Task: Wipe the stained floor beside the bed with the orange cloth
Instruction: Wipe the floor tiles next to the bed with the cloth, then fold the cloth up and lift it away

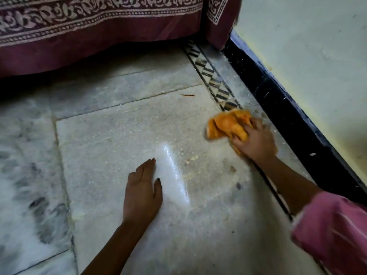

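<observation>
While the veined marble floor (pixel 35 175) runs off to the left below the hem of the maroon bedspread (pixel 99 36), the left hand (pixel 142 195) lies flat on the large pale slab (pixel 119 135), fingers straight and together, holding nothing: a prop for the body's weight, I judge. Just right of it a bright streak (pixel 174 171) crosses the slab, wet film or glare I cannot tell, and beside that sit yellowish smears (pixel 189 160) and a small brown spot (pixel 231 169), none of them under the cloth. Farther right, near the slab's right edge, the orange cloth (pixel 226 126) is bunched on the floor at the lower end of the black-and-white patterned border (pixel 210 76); the right hand (pixel 256 141) grips its near part, fingers curled into the folds and pressing down. Beyond run the black skirting (pixel 278 100) and the pale wall (pixel 307 56), with a pink sleeve (pixel 333 231) at the lower right. The step in hand appears to be scrubbing along the border — to do it well, the cloth should probably be spread flatter so more of it meets the stone, pressed firmly, and drawn in overlapping strokes from the skirting back across the smears and spot, lifting grit away rather than pushing it into the joints or under the bedspread.
</observation>
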Action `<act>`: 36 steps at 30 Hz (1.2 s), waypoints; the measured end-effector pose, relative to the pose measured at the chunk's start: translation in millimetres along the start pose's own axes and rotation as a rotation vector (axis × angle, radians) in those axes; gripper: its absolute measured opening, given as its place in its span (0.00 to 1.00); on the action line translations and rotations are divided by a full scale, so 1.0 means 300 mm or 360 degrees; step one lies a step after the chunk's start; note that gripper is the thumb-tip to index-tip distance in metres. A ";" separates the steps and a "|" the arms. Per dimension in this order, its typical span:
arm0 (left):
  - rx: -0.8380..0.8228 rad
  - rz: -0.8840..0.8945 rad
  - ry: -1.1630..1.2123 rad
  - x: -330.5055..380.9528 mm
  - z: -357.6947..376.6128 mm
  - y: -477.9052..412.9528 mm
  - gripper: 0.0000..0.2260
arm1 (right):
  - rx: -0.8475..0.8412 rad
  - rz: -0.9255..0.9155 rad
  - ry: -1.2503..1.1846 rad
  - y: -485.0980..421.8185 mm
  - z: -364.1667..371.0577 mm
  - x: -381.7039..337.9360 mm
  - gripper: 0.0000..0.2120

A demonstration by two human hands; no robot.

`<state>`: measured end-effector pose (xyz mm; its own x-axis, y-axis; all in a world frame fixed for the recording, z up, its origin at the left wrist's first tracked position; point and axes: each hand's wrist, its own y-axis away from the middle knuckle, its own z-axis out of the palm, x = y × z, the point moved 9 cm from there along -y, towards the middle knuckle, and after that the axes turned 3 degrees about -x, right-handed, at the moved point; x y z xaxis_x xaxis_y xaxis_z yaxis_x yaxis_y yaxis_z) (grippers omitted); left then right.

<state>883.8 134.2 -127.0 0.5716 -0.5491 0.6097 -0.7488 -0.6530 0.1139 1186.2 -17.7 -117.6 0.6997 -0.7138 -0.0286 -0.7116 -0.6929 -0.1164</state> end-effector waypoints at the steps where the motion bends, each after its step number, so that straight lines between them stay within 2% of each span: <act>1: -0.0007 0.0014 0.0006 0.006 -0.003 0.001 0.22 | -0.0042 0.0121 0.0028 -0.073 0.007 -0.067 0.34; 2: -0.0018 0.0025 0.0021 0.010 -0.005 0.002 0.22 | -0.0106 0.0172 0.0020 -0.122 0.021 -0.150 0.34; 4: -0.0012 0.0037 0.0017 0.011 -0.018 -0.005 0.22 | -0.0227 0.0090 -0.0115 -0.153 0.067 -0.345 0.32; 7: 0.0012 -0.0040 -0.0112 -0.024 -0.043 -0.027 0.22 | -0.0174 -0.0274 -0.0309 -0.004 0.034 -0.569 0.30; 9: 0.0029 -0.0042 -0.0215 -0.046 -0.060 -0.043 0.22 | -0.0107 -0.0575 -0.0390 0.157 -0.020 -0.574 0.27; 11: 0.0021 0.0008 -0.0310 -0.061 -0.062 -0.056 0.22 | -0.0033 -0.0816 -0.0429 0.296 -0.055 -0.456 0.26; 13: 0.0020 0.0079 -0.0408 -0.068 -0.065 -0.063 0.21 | -0.0038 -0.0739 -0.0368 0.328 -0.069 -0.286 0.28; 16: -0.0023 0.0154 -0.0530 -0.064 -0.052 -0.060 0.20 | -0.0060 -0.0192 -0.0266 0.153 -0.040 -0.088 0.31; 18: -0.0053 0.0158 -0.0542 -0.059 -0.052 -0.055 0.20 | -0.0113 0.0123 -0.0232 -0.013 -0.012 -0.090 0.34; 20: -0.0059 0.0177 -0.0510 -0.061 -0.051 -0.051 0.20 | -0.0194 0.0284 -0.0233 -0.141 0.017 -0.189 0.32; 21: -0.0044 0.0184 -0.0462 -0.068 -0.053 -0.047 0.19 | -0.0233 0.0256 -0.0249 -0.178 0.030 -0.276 0.30; 23: 0.0013 0.0119 -0.0176 -0.079 -0.080 -0.045 0.21 | -0.0306 -0.0002 -0.0362 -0.176 0.051 -0.484 0.28; 25: 0.0140 -0.0159 0.0328 -0.120 -0.124 -0.046 0.22 | -0.0336 -0.0343 -0.0453 -0.058 0.060 -0.663 0.30; 27: 0.0214 -0.0509 0.0849 -0.175 -0.138 -0.035 0.25 | -0.0274 -0.0573 -0.0451 0.107 0.029 -0.743 0.32; 28: 0.0247 -0.0572 0.0959 -0.193 -0.144 -0.031 0.27 | -0.0275 -0.0649 -0.0463 0.179 0.012 -0.748 0.33; 30: 0.0197 -0.0528 0.0868 -0.198 -0.147 -0.036 0.27 | -0.0364 -0.0809 -0.0569 0.278 -0.009 -0.714 0.33; 31: 0.0130 -0.0471 0.0758 -0.194 -0.140 -0.041 0.26 | -0.0442 -0.0833 -0.0725 0.300 -0.026 -0.680 0.33; 33: 0.0013 -0.0424 0.0653 -0.193 -0.120 -0.049 0.24 | -0.0572 -0.0585 -0.1173 0.290 -0.061 -0.591 0.28; 35: -0.0076 -0.0427 0.0634 -0.189 -0.118 -0.061 0.21 | -0.0391 -0.0228 -0.1476 0.244 -0.096 -0.497 0.23; 36: -0.0140 -0.0430 0.0651 -0.184 -0.117 -0.068 0.19 | -0.0301 -0.0155 -0.1468 0.221 -0.111 -0.478 0.20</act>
<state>855.8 196.2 -135.4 0.5837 -0.1052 0.8051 -0.6277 -0.6874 0.3653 1036.6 35.1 -88.1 0.4731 -0.3459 -0.8103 -0.5891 -0.8081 0.0010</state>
